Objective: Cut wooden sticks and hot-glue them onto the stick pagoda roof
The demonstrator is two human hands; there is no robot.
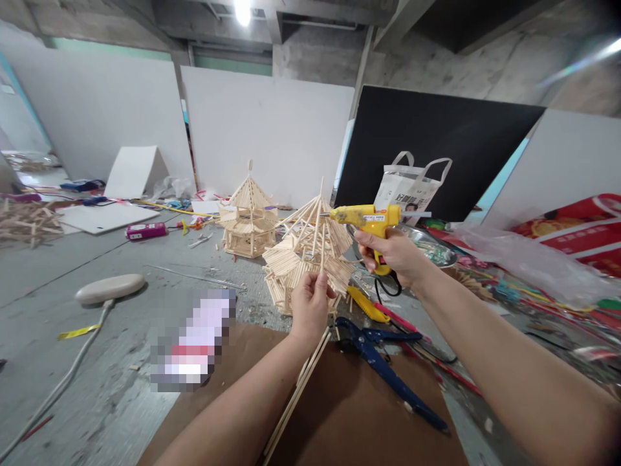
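Note:
My right hand (394, 255) is closed round the grip of a yellow glue gun (365, 217), its nozzle pointing left at the top of a thin wooden stick (323, 249). My left hand (309, 305) pinches that stick upright in front of a wooden stick pagoda model (295, 259) on the floor. More long sticks (295, 395) run down from under my left hand over a brown cardboard sheet (349, 414).
A second, finished pagoda (248, 217) stands behind. Blue-handled cutters (383, 362) and a yellow knife (366, 303) lie on the cardboard. A white bag (412, 184), black board (436, 149), metal bowl (431, 249), plastic clutter at right, a pile of sticks (26, 220) far left.

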